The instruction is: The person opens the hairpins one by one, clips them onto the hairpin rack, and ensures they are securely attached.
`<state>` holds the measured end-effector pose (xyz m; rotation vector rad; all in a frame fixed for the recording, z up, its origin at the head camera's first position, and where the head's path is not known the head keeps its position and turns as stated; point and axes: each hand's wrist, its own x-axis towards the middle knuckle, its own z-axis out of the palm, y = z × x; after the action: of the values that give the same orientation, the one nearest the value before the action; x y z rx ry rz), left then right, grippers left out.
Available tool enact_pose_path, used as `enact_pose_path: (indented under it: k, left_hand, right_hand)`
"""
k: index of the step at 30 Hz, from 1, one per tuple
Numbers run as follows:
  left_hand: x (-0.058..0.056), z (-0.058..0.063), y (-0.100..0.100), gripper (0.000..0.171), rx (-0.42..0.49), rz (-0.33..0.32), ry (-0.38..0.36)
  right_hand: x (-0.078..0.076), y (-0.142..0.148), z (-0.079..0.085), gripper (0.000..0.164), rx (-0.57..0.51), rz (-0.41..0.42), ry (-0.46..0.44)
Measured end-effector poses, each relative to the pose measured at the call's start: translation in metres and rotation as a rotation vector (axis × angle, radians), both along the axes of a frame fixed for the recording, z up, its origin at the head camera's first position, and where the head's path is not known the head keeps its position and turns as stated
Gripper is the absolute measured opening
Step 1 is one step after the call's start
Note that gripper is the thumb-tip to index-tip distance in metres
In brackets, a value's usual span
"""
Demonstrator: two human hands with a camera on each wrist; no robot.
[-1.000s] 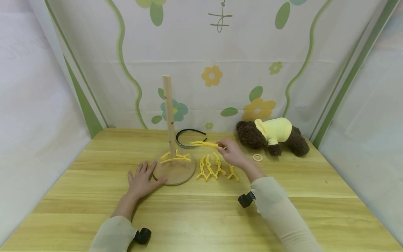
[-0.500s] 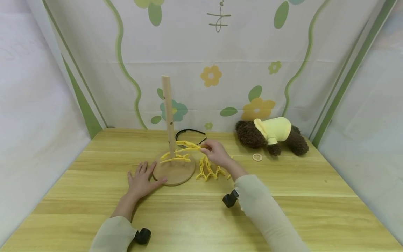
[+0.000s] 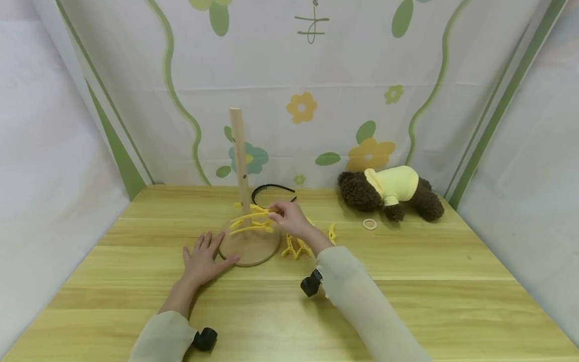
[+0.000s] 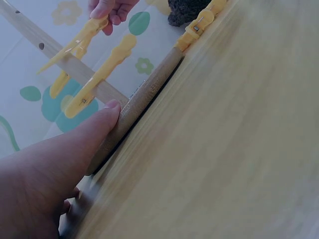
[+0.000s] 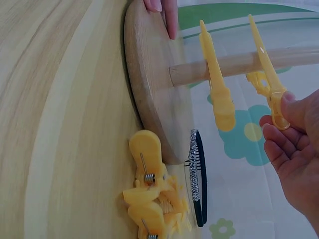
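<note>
A wooden post (image 3: 238, 151) rises from a round wooden base (image 3: 249, 254). My left hand (image 3: 202, 259) lies with fingers spread at the base's left side, thumb and fingertips touching its rim. In my right hand (image 3: 289, 219), thumb and fingers pinch the tail of a yellow hair clip (image 5: 266, 67). Its prongs are parted, one on each side of the post; whether they touch the wood I cannot tell. Lower down, another yellow hair clip (image 5: 215, 82) sits across the post, just above the base.
Several yellow hair clips (image 3: 289, 250) stand on the table to the right of the base, partly behind my right forearm. A black headband (image 3: 276, 186) with a glittery band lies behind them. At the back right are a brown plush toy (image 3: 398, 183) in yellow and a small pale ring (image 3: 369, 224).
My right hand has moved left with the hair clip, whose prongs have parted and now reach past the post. The left hand has stayed on the base.
</note>
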<state>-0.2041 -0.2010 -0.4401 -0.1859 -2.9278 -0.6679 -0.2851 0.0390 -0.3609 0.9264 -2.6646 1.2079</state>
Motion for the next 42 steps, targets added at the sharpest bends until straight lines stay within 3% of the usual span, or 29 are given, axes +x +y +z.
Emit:
enact_pose_path:
  k: [8, 22, 28, 34, 42]
  left_hand:
    - [-0.001, 0.002, -0.001, 0.086, -0.006, -0.003, 0.012]
    - [0.001, 0.001, -0.002, 0.086, 0.003, -0.003, 0.009]
    - [0.001, 0.002, -0.002, 0.086, -0.001, 0.0, 0.008]
    - [0.001, 0.003, -0.001, 0.086, -0.01, -0.005, 0.015]
    - [0.002, 0.0, 0.0, 0.086, -0.012, -0.003, 0.019]
  right_hand:
    - [-0.001, -0.008, 0.001, 0.022, 0.011, -0.011, -0.024]
    - [0.007, -0.012, 0.001, 0.028, 0.002, 0.055, -0.088]
    - [0.008, -0.009, 0.003, 0.039, 0.006, 0.038, -0.119]
    - [0.011, 0.006, 0.008, 0.052, -0.055, 0.001, -0.133]
    - [0.014, 0.048, 0.01, 0.05, -0.053, -0.051, -0.108]
